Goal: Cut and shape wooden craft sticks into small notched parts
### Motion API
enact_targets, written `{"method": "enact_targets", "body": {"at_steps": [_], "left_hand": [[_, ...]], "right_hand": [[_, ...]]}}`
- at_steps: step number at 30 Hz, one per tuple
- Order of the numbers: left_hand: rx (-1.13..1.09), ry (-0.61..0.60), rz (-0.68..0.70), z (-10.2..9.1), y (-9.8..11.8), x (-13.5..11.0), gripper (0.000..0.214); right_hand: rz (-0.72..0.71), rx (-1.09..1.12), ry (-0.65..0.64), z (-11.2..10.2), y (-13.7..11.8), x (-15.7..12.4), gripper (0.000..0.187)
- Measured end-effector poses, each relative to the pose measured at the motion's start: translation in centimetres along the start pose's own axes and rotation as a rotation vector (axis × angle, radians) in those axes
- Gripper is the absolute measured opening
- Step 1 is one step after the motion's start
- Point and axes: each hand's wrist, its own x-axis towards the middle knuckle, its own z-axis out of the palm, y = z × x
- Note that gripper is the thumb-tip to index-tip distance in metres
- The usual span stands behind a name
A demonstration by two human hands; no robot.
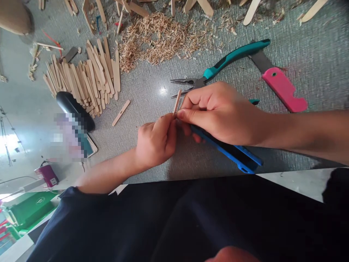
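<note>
My left hand [156, 140] is closed, with a short wooden craft stick [177, 101] pinched upright at its fingertips. The thumb and forefinger of my right hand [223, 112] close on the lower part of the same stick, so both hands meet there. Beneath my right hand lies a blue-and-black tool [231, 154]; its front end is covered, so I cannot tell its kind. Just beyond the right hand, teal-handled long-nose pliers [223, 63] rest on the table with jaws apart. Another small craft stick with a dark notch [120, 113] lies left of the hands.
A heap of craft sticks [87, 80] lies at left, beside a black rounded object [75, 109] and a phone [92, 145]. Wood shavings [160, 40] cover the far middle. A pink-handled folding saw or knife [285, 89] is at right. A green bin [31, 211] stands beyond the table [141, 87].
</note>
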Motion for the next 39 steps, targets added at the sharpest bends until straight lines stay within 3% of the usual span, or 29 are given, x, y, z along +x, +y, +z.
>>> {"method": "enact_targets", "body": {"at_steps": [2,6,8,17,28,39], "left_hand": [[-0.068,-0.013,-0.050,-0.1,0.0,0.1,0.025],[-0.349,-0.036,-0.315,0.0,0.2,0.1,0.034],[-0.449,-0.027,-0.378,0.0,0.2,0.1,0.036],[-0.554,-0.042,-0.392,-0.3,-0.3,0.3,0.040],[-0.770,-0.047,-0.402,0.1,-1.0,0.3,0.033],[-0.688,-0.002,-0.371,0.1,-0.5,0.5,0.028]], "right_hand": [[0.000,0.024,-0.014,-0.1,-0.1,0.1,0.051],[-0.017,0.032,-0.021,-0.2,-0.3,0.2,0.050],[-0.028,0.029,-0.018,-0.2,-0.3,0.2,0.050],[-0.012,0.054,-0.046,-0.2,-0.5,0.3,0.050],[-0.049,0.050,-0.086,-0.7,-0.6,0.4,0.027],[-0.077,0.136,-0.031,-0.2,-0.2,0.3,0.043]]}}
